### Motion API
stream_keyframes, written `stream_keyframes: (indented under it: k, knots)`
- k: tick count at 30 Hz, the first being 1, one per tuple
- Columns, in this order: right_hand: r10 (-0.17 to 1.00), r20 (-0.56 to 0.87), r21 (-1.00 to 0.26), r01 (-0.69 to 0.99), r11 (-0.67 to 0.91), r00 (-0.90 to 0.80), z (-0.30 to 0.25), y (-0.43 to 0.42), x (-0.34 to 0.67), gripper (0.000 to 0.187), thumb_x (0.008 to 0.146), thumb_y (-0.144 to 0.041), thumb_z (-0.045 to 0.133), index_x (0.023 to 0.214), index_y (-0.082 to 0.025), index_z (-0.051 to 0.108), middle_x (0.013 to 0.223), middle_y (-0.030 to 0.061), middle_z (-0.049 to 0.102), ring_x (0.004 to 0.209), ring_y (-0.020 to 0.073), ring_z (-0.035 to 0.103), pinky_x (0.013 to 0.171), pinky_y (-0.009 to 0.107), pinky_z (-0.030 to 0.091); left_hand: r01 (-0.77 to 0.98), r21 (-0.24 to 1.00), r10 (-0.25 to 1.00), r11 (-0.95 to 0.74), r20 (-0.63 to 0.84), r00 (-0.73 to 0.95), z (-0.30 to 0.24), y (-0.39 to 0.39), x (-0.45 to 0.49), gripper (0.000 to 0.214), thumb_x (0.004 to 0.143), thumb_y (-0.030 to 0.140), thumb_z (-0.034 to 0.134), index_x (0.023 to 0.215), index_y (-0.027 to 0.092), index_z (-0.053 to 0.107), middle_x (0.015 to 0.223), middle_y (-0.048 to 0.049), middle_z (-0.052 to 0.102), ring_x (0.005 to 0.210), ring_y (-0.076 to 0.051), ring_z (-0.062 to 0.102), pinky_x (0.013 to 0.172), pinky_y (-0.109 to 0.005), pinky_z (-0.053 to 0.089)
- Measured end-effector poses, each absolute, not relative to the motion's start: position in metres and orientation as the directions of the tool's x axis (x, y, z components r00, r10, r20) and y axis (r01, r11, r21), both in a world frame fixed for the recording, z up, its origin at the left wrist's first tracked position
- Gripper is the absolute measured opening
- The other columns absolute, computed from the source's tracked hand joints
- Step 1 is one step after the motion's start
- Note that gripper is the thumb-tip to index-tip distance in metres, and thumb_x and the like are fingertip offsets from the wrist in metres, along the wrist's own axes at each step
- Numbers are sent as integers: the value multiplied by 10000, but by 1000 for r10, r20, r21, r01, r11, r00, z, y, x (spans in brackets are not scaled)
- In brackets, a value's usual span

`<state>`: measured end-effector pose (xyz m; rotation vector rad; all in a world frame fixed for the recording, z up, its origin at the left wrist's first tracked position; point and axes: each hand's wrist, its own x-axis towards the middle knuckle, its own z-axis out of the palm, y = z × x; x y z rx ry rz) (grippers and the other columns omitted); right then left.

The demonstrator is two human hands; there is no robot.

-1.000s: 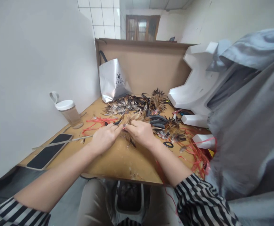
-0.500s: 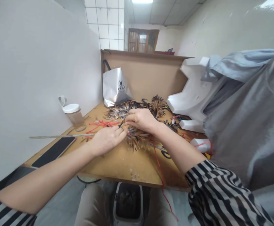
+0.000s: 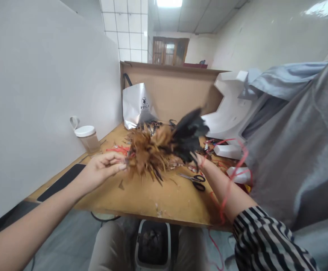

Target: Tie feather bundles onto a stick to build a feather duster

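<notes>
My left hand [image 3: 104, 167] is closed at the left end of a feather bundle [image 3: 149, 148], thumb and fingers pinched together. Brown, fluffy feathers make up most of the bundle, and long black feathers [image 3: 189, 131] fan out at its right end. It is held above the table and blurred by motion. Behind the black feathers is my right hand [image 3: 195, 160], its fingers hidden. A red string [image 3: 239, 162] loops in the air across my right forearm and hangs down past the table edge. Black-handled scissors [image 3: 195, 181] lie on the table below my right hand.
A lidded cup [image 3: 87, 138] and a dark phone [image 3: 61, 182] are at the left. Red string pieces [image 3: 119, 149] lie near the left hand. A silver bag [image 3: 137, 107] stands at the back. White foam [image 3: 228, 113] and grey cloth [image 3: 293, 143] border the right. A bin [image 3: 154, 242] is below.
My hands, close together before, have moved apart. The feather bundle is raised and its black feathers now show at the right. The red string has swung up over my right forearm. The thin stick is no longer visible.
</notes>
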<state>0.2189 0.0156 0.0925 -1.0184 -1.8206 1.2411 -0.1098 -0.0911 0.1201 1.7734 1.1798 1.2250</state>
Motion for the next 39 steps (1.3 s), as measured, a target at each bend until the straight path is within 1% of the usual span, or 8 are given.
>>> stream_keyframes:
  k: [3,6,13,18,21,28,33,39]
  knots:
    - [801,-16,-913,336,233,-598,79,-7,220,252,627,-373,696,709,-135,718,609,25,628,543,116,505,549,240,384,62,978,979,-197,193,65,118,-81,-104,189,664,324,688,751,162,642,635,-35,615,392,-45,344,353,-161,246]
    - [759,-115,-869,436,236,-640,75,-41,236,322,706,-445,628,803,-152,720,686,34,641,594,120,517,583,241,383,-52,989,990,-138,140,30,114,-67,-109,214,649,317,707,734,141,620,649,-39,613,396,-25,309,346,-143,189]
    - [875,-202,-770,624,136,-440,58,-153,325,256,734,-487,581,767,-275,723,672,83,646,612,192,589,551,295,447,-262,960,993,-95,74,-90,94,-40,-130,274,588,273,760,738,120,590,665,-25,602,412,-12,321,336,-116,178]
    - [980,-16,-665,734,136,-196,59,-163,337,352,657,-466,668,972,-309,692,1054,121,651,984,295,593,856,400,472,-343,939,996,-17,46,76,82,-32,-91,256,611,274,749,690,107,571,631,-15,564,411,-4,303,340,-111,163]
    - [979,99,-736,650,191,-176,72,-135,297,405,718,-476,610,1032,-226,659,1128,122,619,1065,288,552,948,441,406,-368,930,990,-4,54,127,82,-36,-55,267,616,276,746,708,112,558,668,-20,583,423,-8,334,351,-114,170]
    - [932,275,-949,88,302,-236,75,-46,162,378,712,-379,625,1025,-167,620,1021,89,656,925,189,603,862,335,441,-371,929,994,-8,49,99,77,-46,-13,293,618,306,740,741,112,558,668,-10,586,425,-9,345,356,-120,174]
    - [956,198,-980,-28,197,-215,44,-3,108,223,718,-345,541,759,-154,650,592,-5,598,562,126,530,602,262,426,-362,931,999,-51,48,-18,58,-36,-12,316,599,323,748,755,111,574,658,-6,591,422,-11,358,351,-121,179]
    - [969,239,-968,-91,233,-62,12,10,100,166,654,-314,569,603,-158,596,566,-15,579,547,111,482,580,232,380,-350,936,995,-42,6,-103,30,-23,-6,347,578,345,750,782,107,600,610,5,584,401,-11,349,343,-127,160]
